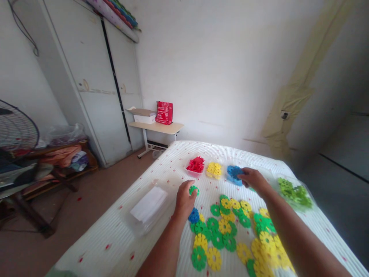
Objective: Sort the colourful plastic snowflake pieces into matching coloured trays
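Observation:
My left hand (185,198) pinches a green snowflake disc (194,190) between thumb and fingers, above the left side of the loose pieces. Over at the clear box of blue snowflake discs (235,175), my right hand (253,179) reaches in from the right, its fingertips closed on a blue disc at the pile's edge. A single blue disc (193,216) lies just below my left hand. Green discs (217,239) and yellow discs (214,259) are spread over the bed cover, some overlapping. My right forearm hides part of the right-hand pile.
Clear boxes hold red pieces (196,164), yellow discs (213,170) and light green pieces (294,193). A clear tray with folded white paper (149,204) lies to the left. A small table (161,127) with a red bag (164,112) stands behind. At far left is a fan (17,129).

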The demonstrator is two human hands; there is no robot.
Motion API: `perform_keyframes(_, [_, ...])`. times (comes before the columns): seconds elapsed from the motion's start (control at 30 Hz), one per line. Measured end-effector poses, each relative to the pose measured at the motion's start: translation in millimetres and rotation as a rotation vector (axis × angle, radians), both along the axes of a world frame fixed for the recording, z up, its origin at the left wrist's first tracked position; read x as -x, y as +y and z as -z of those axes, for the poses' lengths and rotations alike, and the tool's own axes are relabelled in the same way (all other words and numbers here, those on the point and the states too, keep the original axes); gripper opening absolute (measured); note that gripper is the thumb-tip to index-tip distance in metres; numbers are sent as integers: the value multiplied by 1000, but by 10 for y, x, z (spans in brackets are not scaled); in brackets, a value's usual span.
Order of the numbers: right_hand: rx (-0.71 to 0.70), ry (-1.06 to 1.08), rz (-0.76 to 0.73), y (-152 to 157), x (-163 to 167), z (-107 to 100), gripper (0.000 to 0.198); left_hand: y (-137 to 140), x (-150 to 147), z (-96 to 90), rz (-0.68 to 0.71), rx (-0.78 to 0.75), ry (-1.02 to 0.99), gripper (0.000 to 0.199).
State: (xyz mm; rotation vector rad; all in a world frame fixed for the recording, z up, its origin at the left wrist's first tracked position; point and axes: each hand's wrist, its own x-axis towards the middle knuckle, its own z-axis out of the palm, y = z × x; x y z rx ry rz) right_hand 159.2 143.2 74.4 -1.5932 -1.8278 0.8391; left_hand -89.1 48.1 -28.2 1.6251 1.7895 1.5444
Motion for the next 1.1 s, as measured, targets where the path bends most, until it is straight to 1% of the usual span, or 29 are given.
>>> perform_keyframes(0.07, [-42, 12, 121, 111, -47, -50, 29, 12, 14, 23, -2, 2, -24, 29])
perform_keyframes(0.13, [-73, -16, 185, 164, -61, -56, 37, 16, 34, 26, -12, -3, -37, 28])
perform_keyframes(0.17, [-89, -34, 199, 160, -54, -46, 37, 14, 44, 20, -18, -6, -46, 28])
perform_keyframes(0.23, [-111, -63, 175, 90, -6, -3, 27, 8, 64, 1, -32, -12, -72, 27])
perform_keyframes(0.3, [-105, -81, 71, -46, 94, 64, 16, 2, 80, -16, -48, -14, -105, 28])
perform_keyframes(0.33, [-97, -86, -5, -130, 162, 103, 13, 1, 86, -20, -55, -13, -123, 28])
perform_keyframes(0.4, [-89, -100, -205, -310, 323, 187, 15, 1, 97, -17, -62, -5, -159, 28])
perform_keyframes(0.47, [-111, -123, -401, -487, 504, 269, 17, 4, 106, -4, -59, 7, -191, 28])
perform_keyframes(0.53, [-140, -160, -525, -650, 685, 342, 16, 7, 115, 12, -52, 17, -214, 28])
perform_keyframes(0.57, [-147, -179, -553, -725, 773, 375, 16, 9, 119, 19, -48, 23, -223, 28])
perform_keyframes(0.63, [-147, -250, -558, -855, 933, 436, 15, 12, 127, 27, -41, 35, -236, 28])
perform_keyframes(0.73, [-139, -441, -478, -994, 1113, 519, 21, 15, 133, 28, -31, 51, -251, 29])
perform_keyframes(0.8, [-143, -527, -443, -1044, 1179, 569, 23, 15, 132, 26, -27, 61, -262, 29])
perform_keyframes(0.93, [-135, -505, -480, -1073, 1205, 628, 21, 10, 121, 25, -18, 70, -277, 29])
perform_keyframes(1.1, [-82, -440, -469, -1073, 1201, 585, 17, 7, 118, 33, -6, 66, -291, 28])
